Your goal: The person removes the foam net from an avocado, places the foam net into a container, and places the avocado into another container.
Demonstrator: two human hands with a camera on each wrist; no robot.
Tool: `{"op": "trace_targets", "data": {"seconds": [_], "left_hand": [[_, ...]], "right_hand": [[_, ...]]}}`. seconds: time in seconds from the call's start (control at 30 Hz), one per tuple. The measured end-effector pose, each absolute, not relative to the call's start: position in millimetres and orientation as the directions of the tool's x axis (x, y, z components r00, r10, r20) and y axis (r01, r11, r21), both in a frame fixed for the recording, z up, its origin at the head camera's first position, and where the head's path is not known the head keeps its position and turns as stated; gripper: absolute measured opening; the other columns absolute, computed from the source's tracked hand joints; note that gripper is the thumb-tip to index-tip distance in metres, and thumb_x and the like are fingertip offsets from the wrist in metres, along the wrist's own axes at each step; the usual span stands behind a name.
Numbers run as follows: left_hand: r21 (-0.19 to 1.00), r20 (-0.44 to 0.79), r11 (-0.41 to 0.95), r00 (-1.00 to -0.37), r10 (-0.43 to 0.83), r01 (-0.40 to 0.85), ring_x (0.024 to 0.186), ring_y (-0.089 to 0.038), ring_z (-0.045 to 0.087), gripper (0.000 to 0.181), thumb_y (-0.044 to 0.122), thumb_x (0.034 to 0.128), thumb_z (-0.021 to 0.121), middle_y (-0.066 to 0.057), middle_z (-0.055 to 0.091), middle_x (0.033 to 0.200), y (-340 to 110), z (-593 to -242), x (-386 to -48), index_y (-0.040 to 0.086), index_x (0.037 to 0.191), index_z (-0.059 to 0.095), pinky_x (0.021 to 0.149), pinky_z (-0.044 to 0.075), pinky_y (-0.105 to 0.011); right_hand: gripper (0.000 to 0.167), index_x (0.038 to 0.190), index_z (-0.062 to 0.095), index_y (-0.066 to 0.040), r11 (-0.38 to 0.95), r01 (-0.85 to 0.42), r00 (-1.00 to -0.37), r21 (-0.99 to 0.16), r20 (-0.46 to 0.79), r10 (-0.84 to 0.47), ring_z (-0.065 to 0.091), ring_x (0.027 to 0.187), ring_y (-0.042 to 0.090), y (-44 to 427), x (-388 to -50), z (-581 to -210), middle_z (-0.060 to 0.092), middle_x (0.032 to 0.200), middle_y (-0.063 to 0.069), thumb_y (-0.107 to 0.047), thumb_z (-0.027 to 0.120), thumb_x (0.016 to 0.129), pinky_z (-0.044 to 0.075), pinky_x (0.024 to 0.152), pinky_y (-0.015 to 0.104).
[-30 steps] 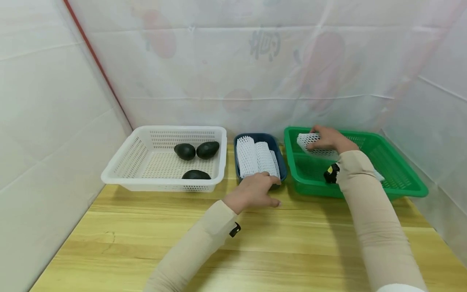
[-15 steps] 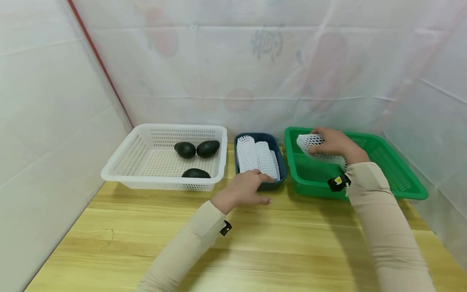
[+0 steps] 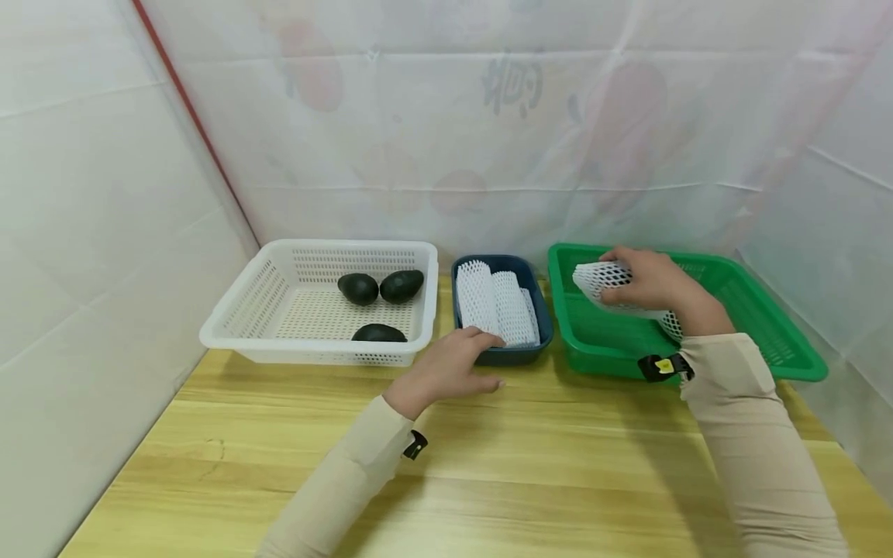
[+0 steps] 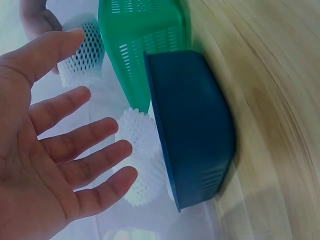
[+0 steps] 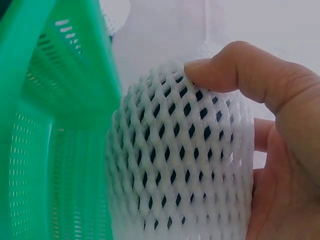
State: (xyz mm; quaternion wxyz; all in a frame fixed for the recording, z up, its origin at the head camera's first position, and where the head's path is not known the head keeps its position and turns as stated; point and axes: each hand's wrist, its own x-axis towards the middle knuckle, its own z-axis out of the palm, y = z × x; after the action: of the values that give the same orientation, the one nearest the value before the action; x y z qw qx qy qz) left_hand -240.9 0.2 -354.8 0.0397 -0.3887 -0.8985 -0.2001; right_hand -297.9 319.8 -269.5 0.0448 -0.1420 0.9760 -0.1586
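My right hand (image 3: 652, 283) holds a white foam net sleeve (image 5: 180, 155) over the left part of the green basket (image 3: 575, 341). Something dark shows through its mesh in the right wrist view; its kind is hidden. The thumb presses the near side of the sleeve. My left hand (image 4: 45, 145) is spread with fingers apart, holding nothing. It hovers just in front of the small dark blue basket (image 4: 192, 130). Several white foam net sleeves (image 3: 477, 298) lie side by side in that basket.
On the left stands a white basket (image 3: 237, 314) with avocados (image 3: 401, 287) in it. Another white net piece (image 3: 671, 325) shows in the green basket beside my right wrist. All three baskets stand on a wooden table (image 3: 488, 465) before a white sheet (image 3: 446, 139).
My left hand has drawn left, away from the blue basket. My right hand has shifted slightly right, still holding the net sleeve, and its wrist has come nearer.
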Motion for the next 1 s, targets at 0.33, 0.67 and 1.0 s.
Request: {"op": "trace_targets", "data": {"seconds": [0.33,0.67,1.0], "left_hand": [[0.377,0.254,0.597,-0.699,0.669,0.708,0.107,-0.019,0.052,0.047,0.034,0.0821,0.07,-0.005,0.057,0.117,-13.2,-359.0,-237.4,0.008,0.12,0.061,0.087,0.044,-0.032],[0.372,0.268,0.585,-0.687,0.676,0.721,0.102,-0.021,0.054,0.046,0.034,0.0825,0.07,-0.005,0.059,0.113,-22.7,-366.0,-233.7,0.007,0.119,0.061,0.084,0.045,-0.034],[0.333,0.298,0.595,-0.68,0.67,0.731,0.101,-0.019,0.055,0.045,0.035,0.0818,0.071,-0.004,0.06,0.111,-32.1,-373.7,-229.3,0.009,0.117,0.062,0.084,0.046,-0.033]], "right_hand": [[0.065,0.133,0.045,0.0,0.914,-0.298,-0.951,-0.275,0.0,-0.31,0.052,0.084,0.034,298.6,-273.4,-270.5,0.053,0.109,0.026,-0.03,0.07,0.081,0.044,0.064,0.044],[0.064,0.132,0.047,-0.002,0.913,-0.318,-0.947,-0.256,0.038,-0.319,0.045,0.096,0.039,279.7,-256.4,-274.9,0.052,0.111,0.025,-0.03,0.071,0.079,0.038,0.071,0.05],[0.065,0.133,0.046,-0.002,0.899,-0.341,-0.938,-0.276,0.041,-0.343,0.041,0.102,0.044,266.5,-247.5,-280.8,0.045,0.12,0.029,-0.028,0.071,0.079,0.039,0.074,0.054]]}}
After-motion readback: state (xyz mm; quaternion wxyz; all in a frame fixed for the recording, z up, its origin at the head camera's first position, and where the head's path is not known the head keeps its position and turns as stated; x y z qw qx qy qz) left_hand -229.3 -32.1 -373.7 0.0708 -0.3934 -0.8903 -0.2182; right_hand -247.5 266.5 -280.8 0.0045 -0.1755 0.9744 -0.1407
